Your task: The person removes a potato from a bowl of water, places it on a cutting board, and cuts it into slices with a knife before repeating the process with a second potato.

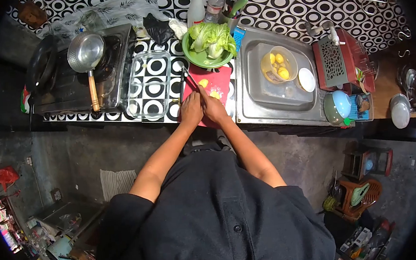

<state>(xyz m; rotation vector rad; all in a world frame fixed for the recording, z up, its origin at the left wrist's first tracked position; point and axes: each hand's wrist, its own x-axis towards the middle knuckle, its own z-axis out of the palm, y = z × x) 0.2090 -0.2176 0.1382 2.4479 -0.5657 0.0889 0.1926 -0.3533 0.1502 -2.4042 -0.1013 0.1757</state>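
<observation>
A red cutting board (219, 78) lies on the patterned counter in front of me. My right hand (215, 111) is closed around a knife (192, 80), its blade pointing away and to the left over the board. Close beside it, my left hand (191, 111) rests at the board's near left part with fingers curled; anything in them is hidden. One yellow potato piece (203, 83) lies just beyond the hands, and another yellow piece (215, 95) is by my right fingers. Behind the board, a green bowl (186, 51) holds leafy lettuce (210, 39).
Left of the board are a glass dish (131, 99) and a stove (64, 100) with a saucepan (86, 51). To the right, a metal sink (248, 108) contains a bowl (268, 74) of peeled potatoes and a white lid (305, 80). Bottles (214, 5) stand behind the lettuce.
</observation>
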